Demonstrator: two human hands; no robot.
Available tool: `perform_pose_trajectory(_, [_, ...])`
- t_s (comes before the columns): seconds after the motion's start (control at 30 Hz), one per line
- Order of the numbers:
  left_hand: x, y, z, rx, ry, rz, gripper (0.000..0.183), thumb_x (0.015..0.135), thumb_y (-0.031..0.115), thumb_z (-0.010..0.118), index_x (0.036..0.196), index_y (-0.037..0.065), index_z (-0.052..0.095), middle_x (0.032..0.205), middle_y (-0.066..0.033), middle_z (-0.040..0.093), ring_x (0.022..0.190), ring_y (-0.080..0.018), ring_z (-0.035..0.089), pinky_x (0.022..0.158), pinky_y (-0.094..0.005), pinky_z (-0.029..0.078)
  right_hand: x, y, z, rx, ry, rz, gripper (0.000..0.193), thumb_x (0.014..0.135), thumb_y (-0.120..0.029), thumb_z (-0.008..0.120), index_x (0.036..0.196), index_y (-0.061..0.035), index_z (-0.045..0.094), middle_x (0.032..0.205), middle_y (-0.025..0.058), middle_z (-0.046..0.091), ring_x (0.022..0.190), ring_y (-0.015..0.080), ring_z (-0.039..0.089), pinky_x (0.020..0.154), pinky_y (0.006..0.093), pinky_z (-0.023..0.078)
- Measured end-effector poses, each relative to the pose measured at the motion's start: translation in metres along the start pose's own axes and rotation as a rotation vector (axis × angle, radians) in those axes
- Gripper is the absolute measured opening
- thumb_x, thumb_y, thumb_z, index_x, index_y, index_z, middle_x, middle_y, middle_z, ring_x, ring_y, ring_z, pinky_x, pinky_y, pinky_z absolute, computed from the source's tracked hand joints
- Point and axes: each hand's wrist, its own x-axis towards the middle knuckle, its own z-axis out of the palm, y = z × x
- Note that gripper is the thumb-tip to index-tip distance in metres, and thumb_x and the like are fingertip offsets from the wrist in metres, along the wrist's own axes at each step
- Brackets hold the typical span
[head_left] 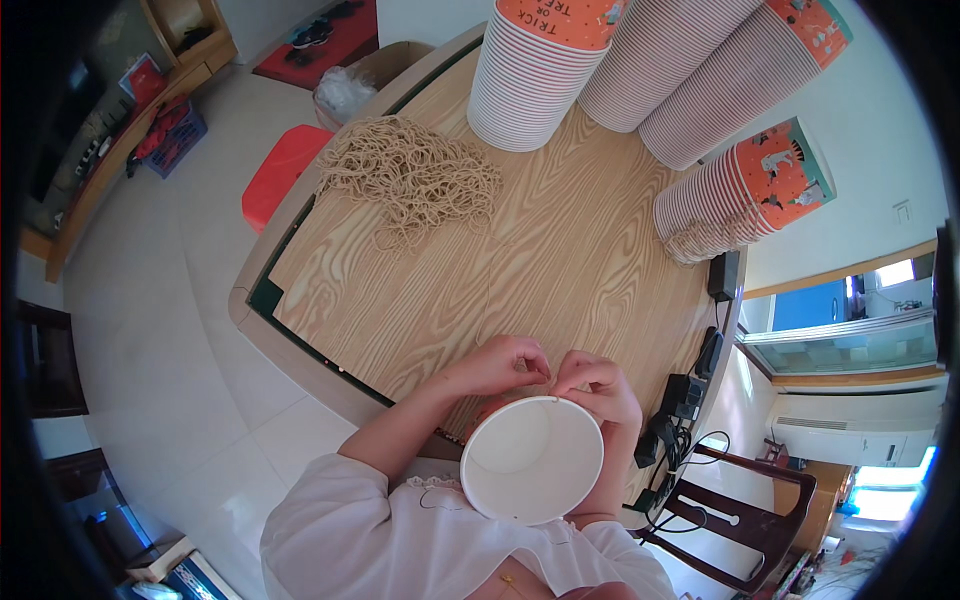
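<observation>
A paper bucket (530,460), white inside with some orange showing on its outer side, tilts against my white shirt at the table's near edge. My right hand (602,390) is closed at the bucket's far rim, thumb and finger pinched there by a small tan bit that looks like twine. Just left of it, my left hand (513,364) is closed in a pinch above the rim. What its fingertips hold is too small to make out. Farther off on the table lies a loose heap of tan twine (415,180).
Tall stacks of nested paper buckets (540,90) stand along the far side. A shorter orange stack (765,185) at the right has twine loops hanging from it. Black power adapters (684,395) and cables line the right edge. A red stool (285,175) stands beyond the left edge.
</observation>
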Motion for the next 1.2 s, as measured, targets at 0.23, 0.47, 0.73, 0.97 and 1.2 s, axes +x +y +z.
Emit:
perform_pose_trajectory(0.23, [0.001,0.006,0.001,0.010,-0.013,-0.034,0.012,0.075,0.012,0.065,0.084,0.005,0.066,0.081,-0.0091,0.063,0.076,-0.0214,0.061,0.067,-0.0313,0.047,0.000,0.003,-0.002,-0.095,-0.014,-0.020,0.010,0.073,0.000,0.067,0.083,-0.0036,0.068,0.074,0.0045,0.061,0.072,0.0155,0.057,0.064,0.0256,0.043])
perform_pose_trajectory(0.47, [0.001,0.005,0.000,0.012,-0.022,-0.036,0.012,0.076,0.013,0.065,0.085,0.005,0.066,0.081,-0.0087,0.063,0.076,-0.0204,0.061,0.068,-0.0306,0.047,0.000,-0.001,-0.002,-0.071,-0.038,0.018,0.006,0.074,0.000,0.066,0.079,-0.0025,0.067,0.075,0.0054,0.061,0.074,0.0163,0.057,0.065,0.0269,0.044])
perform_pose_trajectory(0.73, [0.002,0.003,0.000,-0.034,-0.027,-0.107,0.011,0.077,0.010,0.065,0.087,0.004,0.065,0.080,-0.0057,0.063,0.076,-0.0152,0.060,0.070,-0.0283,0.047,-0.009,-0.002,-0.010,0.088,-0.013,0.071,0.016,0.075,-0.004,0.067,0.089,-0.0008,0.063,0.075,0.0046,0.057,0.072,0.0141,0.054,0.065,0.0259,0.041])
perform_pose_trajectory(0.97, [0.000,0.036,-0.019,-0.420,0.132,-0.162,0.009,0.082,0.006,0.060,0.089,0.002,0.063,0.074,-0.0026,0.061,0.070,-0.0080,0.058,0.063,-0.0217,0.046,-0.018,-0.032,0.003,-0.176,0.079,0.043,0.019,0.074,0.002,0.065,0.092,-0.0011,0.059,0.074,0.0029,0.053,0.067,0.0107,0.050,0.063,0.0232,0.040])
perform_pose_trajectory(1.2, [-0.026,0.105,-0.046,-0.520,0.300,-0.089,0.013,0.081,-0.003,0.055,0.091,-0.004,0.064,0.072,-0.0087,0.061,0.064,-0.0128,0.057,0.061,-0.0241,0.046,-0.047,-0.030,-0.006,-0.493,0.596,-0.005,0.013,0.077,0.005,0.058,0.088,-0.0022,0.060,0.070,0.0027,0.053,0.063,0.0093,0.047,0.059,0.0209,0.039])
